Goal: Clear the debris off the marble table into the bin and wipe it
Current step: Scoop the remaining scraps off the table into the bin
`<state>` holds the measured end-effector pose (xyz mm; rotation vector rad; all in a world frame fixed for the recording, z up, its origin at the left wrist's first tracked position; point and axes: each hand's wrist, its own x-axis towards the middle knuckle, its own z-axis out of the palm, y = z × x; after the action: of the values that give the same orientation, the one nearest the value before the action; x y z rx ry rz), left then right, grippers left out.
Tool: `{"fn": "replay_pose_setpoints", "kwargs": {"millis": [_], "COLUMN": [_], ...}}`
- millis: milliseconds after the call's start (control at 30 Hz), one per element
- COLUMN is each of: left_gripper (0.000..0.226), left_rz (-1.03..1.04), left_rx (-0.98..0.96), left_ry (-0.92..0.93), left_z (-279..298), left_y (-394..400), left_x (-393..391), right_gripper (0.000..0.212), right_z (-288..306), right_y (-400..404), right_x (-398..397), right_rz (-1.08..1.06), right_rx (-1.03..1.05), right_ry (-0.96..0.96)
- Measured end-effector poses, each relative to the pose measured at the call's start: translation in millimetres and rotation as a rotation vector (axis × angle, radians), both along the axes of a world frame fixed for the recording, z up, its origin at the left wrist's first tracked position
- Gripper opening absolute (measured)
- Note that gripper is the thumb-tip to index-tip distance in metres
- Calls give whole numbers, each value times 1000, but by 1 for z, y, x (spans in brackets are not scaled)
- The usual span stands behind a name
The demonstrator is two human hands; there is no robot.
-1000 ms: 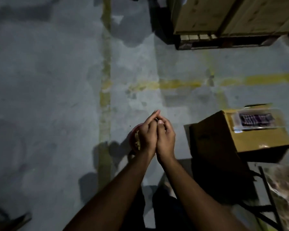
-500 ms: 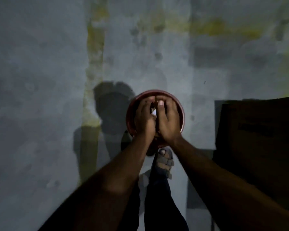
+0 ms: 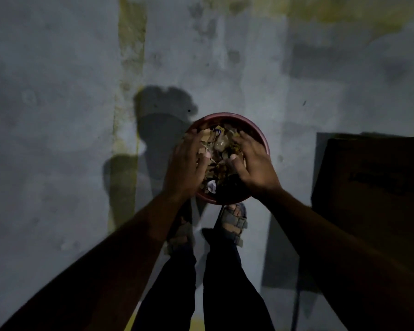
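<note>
A round dark-red plastic bin (image 3: 261, 137) is being seen from above, standing on the grey concrete floor (image 3: 58, 115) just in front of the person's sandalled feet (image 3: 232, 220). It is being filled nearly to the rim with debris (image 3: 219, 149) — crumpled wrappers, scraps of paper and dry brownish bits. Both hands are being held over the opening, apart from each other, with the debris visible in the gap between them. The left hand (image 3: 187, 166) is being kept above the left side of the bin, its fingers (image 3: 194, 139) spread wide and straight, holding nothing. The right hand (image 3: 253, 163) is being kept above the right side, its fingers (image 3: 244, 139) also wide and relaxed — nothing is being gripped. A faded yellow painted line (image 3: 129, 56) is running along the floor to the left. A dark box-like shape (image 3: 373, 187) is standing at the right edge.
</note>
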<state>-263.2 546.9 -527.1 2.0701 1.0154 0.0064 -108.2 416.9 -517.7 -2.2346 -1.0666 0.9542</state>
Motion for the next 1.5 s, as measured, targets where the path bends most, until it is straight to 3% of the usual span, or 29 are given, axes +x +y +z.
{"fn": "replay_pose_setpoints", "kwargs": {"millis": [100,267,567,733,933,1167,1500], "left_gripper": [62,65,56,62,63,66,72], "left_rz": [-166,-307,-527,-650,-875,-1239,-1712], "left_rx": [168,304,373,441,544,542,505], "left_ry": [34,82,-49,-162,-277,-363,-518], "left_z": [29,123,365,469,525,560,568], "left_y": [1,0,-24,-60,-136,-287,-571], "left_x": [5,12,-13,-39,-39,-49,-204], "right_gripper": [54,53,51,50,51,52,56], "right_z": [29,116,358,455,514,551,575], "right_y": [6,13,-40,-109,-202,-342,-573], "right_x": [-11,-24,-71,-118,-168,-257,-484], "right_rz": [16,20,-116,-311,-618,-1028,-1460], "right_rx": [2,-16,-55,-87,-107,-117,-299], "right_ry": [-115,-264,-366,-464,-496,-516,-574]}}
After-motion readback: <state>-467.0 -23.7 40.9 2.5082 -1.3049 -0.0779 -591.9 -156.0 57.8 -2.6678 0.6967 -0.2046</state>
